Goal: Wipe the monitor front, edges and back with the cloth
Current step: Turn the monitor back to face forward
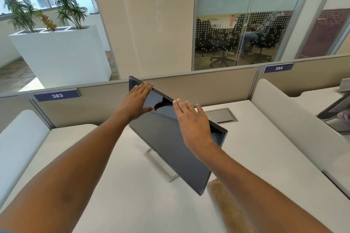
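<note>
Neither hand grips anything. The left hand (pixel 137 100) lies flat and open, fingers together, its fingertips (pixel 149 84) reaching the monitor's top edge near the far corner; whether the palm presses the glass or only hovers just off it cannot be told. The right hand (pixel 193 121) is likewise spread and empty, in front of the screen toward its other top corner, fingers pointing up and away.

No cloth is in view in either hand or on the desk (pixel 255 138), so the wiping itself seems not to be in hand here. This looks more like placing or turning the monitor (pixel 170 138), perhaps to reach the back. The next move calls for a cloth in one hand while the other steadies the top edge, since the panel sits on a thin stand (pixel 161 166) and could tip or slide under pressure.

Both forearms stretch forward from the near edge of the desk, nearly straight, converging on the panel.

The monitor stands near the middle of the desk, turned at an angle to the far partition (pixel 208 87), its dark screen facing the near left, one lower corner toward the near edge. A cable hatch (pixel 220 115) lies behind it by the far edge.
</note>
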The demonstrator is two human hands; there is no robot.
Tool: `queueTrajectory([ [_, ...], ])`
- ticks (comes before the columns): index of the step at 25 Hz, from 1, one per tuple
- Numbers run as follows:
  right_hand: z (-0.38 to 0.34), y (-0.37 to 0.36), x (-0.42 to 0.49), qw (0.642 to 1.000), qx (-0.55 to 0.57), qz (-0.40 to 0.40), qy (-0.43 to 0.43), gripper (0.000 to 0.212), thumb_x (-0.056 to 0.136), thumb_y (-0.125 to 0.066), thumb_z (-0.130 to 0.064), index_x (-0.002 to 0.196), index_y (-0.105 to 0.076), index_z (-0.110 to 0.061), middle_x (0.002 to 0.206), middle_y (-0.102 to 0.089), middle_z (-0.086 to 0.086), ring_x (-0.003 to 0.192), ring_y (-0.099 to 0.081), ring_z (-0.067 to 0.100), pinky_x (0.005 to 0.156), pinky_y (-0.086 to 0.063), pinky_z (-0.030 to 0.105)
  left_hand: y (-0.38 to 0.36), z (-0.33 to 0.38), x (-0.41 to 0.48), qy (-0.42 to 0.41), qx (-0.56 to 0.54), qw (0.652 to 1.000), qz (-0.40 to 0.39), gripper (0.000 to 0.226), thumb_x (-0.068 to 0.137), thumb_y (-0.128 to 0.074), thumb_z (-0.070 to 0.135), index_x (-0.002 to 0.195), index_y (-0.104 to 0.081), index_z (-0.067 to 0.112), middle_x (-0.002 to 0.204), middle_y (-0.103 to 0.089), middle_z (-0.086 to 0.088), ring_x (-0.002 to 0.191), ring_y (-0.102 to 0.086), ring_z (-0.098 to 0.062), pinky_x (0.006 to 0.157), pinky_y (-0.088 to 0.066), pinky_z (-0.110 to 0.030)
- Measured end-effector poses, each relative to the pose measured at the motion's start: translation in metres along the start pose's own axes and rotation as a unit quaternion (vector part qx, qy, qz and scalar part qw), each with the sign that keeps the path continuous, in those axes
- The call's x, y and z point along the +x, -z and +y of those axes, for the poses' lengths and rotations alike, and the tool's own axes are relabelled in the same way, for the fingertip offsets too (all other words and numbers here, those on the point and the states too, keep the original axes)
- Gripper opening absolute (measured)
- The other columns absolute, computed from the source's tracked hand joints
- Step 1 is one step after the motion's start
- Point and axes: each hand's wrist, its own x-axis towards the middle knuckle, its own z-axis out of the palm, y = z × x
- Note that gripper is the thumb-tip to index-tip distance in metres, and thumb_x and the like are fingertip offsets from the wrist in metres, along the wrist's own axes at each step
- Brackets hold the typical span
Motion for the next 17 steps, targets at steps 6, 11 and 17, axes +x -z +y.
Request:
queueTrajectory([
  [6,0.015,-0.006,0.005,1.000,-0.016,0.010,-0.005,0.119,0.084,-0.083,-0.011,0.168,0.002,-0.016,0.175,-0.012,0.004,0.160,-0.020,0.031,0.129,-0.024,0.051,-0.004,0.004,-0.009,0.026,0.010,1.000,0.011,0.104,0.088,-0.076,0.055,0.166,-0.018,0.016,0.172,-0.025,-0.007,0.161,-0.018,-0.026,0.131,-0.017,-0.044],
  [11,0.027,-0.012,0.008,0.999,-0.029,0.018,0.003,0.122,0.084,-0.085,-0.013,0.168,0.004,-0.019,0.176,-0.012,0.004,0.159,-0.022,0.033,0.128,-0.026,0.050,-0.009,0.011,-0.019,0.056,-0.003,0.998,0.027,0.103,0.089,-0.076,0.053,0.166,-0.019,0.014,0.172,-0.023,-0.010,0.161,-0.016,-0.029,0.131,-0.020,-0.045],
  [17,0.037,-0.018,0.013,0.999,-0.046,0.024,0.004,0.120,0.087,-0.083,-0.013,0.168,0.005,-0.022,0.176,-0.009,0.003,0.160,-0.020,0.035,0.129,-0.024,0.051,-0.014,0.019,-0.025,0.085,0.010,0.996,0.032,0.102,0.093,-0.070,0.056,0.167,-0.013,0.015,0.175,-0.016,-0.008,0.163,-0.008,-0.027,0.132,-0.011,-0.045],
])
